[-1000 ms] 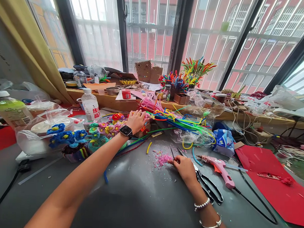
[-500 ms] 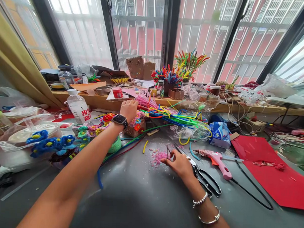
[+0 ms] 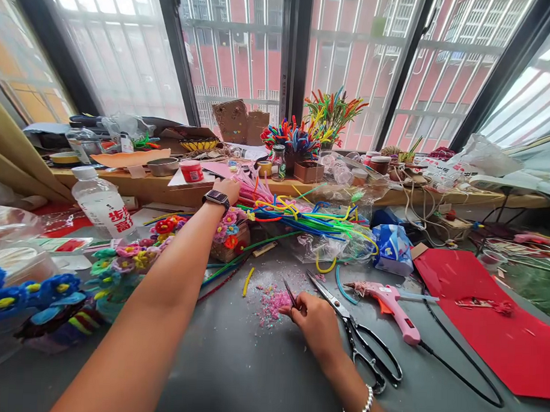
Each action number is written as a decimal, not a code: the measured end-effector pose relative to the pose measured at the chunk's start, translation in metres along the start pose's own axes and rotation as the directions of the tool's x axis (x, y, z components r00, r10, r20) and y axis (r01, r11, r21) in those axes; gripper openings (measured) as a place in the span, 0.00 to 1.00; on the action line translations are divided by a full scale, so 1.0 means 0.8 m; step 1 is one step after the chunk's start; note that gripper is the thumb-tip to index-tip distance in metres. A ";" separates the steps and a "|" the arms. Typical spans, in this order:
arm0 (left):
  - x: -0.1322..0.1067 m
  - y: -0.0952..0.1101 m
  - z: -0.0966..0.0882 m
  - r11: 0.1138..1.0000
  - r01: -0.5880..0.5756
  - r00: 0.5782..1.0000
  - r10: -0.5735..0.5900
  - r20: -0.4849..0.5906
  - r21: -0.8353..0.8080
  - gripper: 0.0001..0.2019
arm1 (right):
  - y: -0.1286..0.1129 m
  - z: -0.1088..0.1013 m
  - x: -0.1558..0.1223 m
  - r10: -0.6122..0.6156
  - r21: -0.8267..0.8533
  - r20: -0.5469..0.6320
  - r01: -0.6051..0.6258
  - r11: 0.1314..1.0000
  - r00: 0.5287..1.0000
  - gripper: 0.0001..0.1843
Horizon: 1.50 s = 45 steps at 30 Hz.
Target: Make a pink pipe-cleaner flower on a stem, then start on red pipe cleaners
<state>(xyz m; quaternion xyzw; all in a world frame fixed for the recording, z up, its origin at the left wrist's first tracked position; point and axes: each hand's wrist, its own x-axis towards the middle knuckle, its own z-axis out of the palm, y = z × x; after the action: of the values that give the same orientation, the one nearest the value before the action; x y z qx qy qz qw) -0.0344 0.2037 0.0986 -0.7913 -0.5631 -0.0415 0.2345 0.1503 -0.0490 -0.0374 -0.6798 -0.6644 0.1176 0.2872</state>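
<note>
My left hand (image 3: 227, 188) reaches far forward to the wooden sill, right beside a bundle of pink pipe cleaners (image 3: 254, 182). A black watch (image 3: 216, 198) sits on its wrist, and its fingers are hidden behind the back of the hand. My right hand (image 3: 315, 320) rests on the grey table, pinched round a small dark pair of snips (image 3: 289, 292) whose tips point at a heap of pink fluff scraps (image 3: 272, 299). Big black-handled scissors (image 3: 358, 332) lie just right of that hand.
A pink glue gun (image 3: 391, 301) with a black cord lies by a red sheet (image 3: 491, 322). Loose coloured pipe cleaners (image 3: 315, 222) in plastic, a blue tissue pack (image 3: 392, 248), a basket of small flowers (image 3: 231, 233), blue pipe-cleaner flowers (image 3: 32, 294) and a water bottle (image 3: 101, 203) crowd the table.
My left hand has gone from the flower basket forward to the sill by the pink pipe cleaners. My right hand has picked up the snips and stayed by the pink scraps. The view has shifted right.
</note>
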 end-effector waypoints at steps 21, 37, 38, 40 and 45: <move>0.016 0.026 0.005 0.983 -0.172 0.984 0.173 -0.026 0.058 0.17 | -0.002 0.002 -0.003 0.062 -0.017 0.064 -0.061 0.998 0.996 0.07; 0.026 0.023 0.002 0.985 -0.167 0.985 0.164 0.052 0.051 0.20 | 0.001 -0.001 -0.001 0.109 0.018 0.100 -0.112 0.994 0.989 0.05; 0.027 0.022 0.001 0.986 -0.157 0.986 0.154 0.060 0.048 0.20 | 0.000 -0.001 -0.001 0.108 0.012 0.099 -0.109 0.994 0.989 0.05; 0.027 0.022 -0.002 0.988 -0.147 0.987 0.143 0.073 0.046 0.20 | 0.000 -0.002 -0.001 0.106 0.002 0.097 -0.107 0.994 0.990 0.05; 0.023 0.027 -0.020 0.984 -0.167 0.984 0.162 0.078 0.058 0.16 | -0.001 -0.003 -0.001 0.114 -0.011 0.108 -0.113 0.994 0.988 0.05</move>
<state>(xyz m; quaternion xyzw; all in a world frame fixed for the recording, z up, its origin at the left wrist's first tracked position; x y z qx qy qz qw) -0.0048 0.2075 0.1115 -0.8282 -0.5051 0.0251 0.2417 0.1505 -0.0507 -0.0351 -0.7098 -0.6395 0.1689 0.2422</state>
